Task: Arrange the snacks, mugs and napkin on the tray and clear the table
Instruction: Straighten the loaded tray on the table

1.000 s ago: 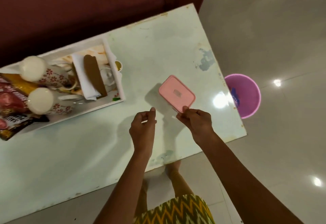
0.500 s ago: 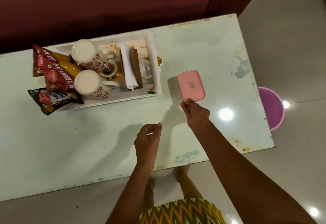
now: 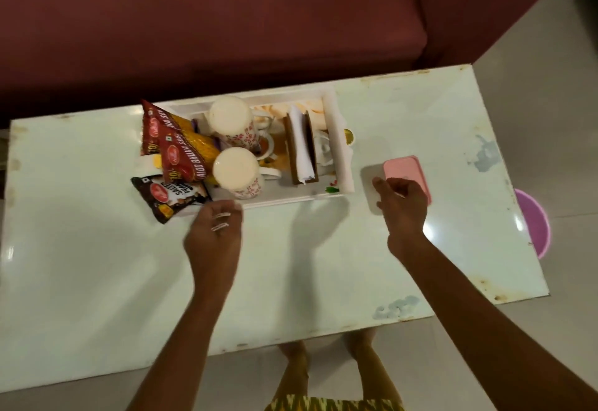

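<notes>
A white tray stands at the back of the pale table. In it are two upturned floral mugs, red snack packets and a brown holder with a white napkin. A dark peanut packet hangs over the tray's near left corner. My left hand, fingers loosely curled and holding nothing, is just in front of the tray's near rim beside that packet. A pink-lidded box sits right of the tray. My right hand hovers over its near left corner, fingers relaxed.
A maroon sofa runs along the table's far edge. A purple basin stands on the floor past the table's right edge. A small yellow item sits against the tray's right wall. My feet are under the near edge.
My left hand moved forward and left to the tray's near rim. My right hand slid left along the pink box's near edge. The box stayed put after being squared up.
</notes>
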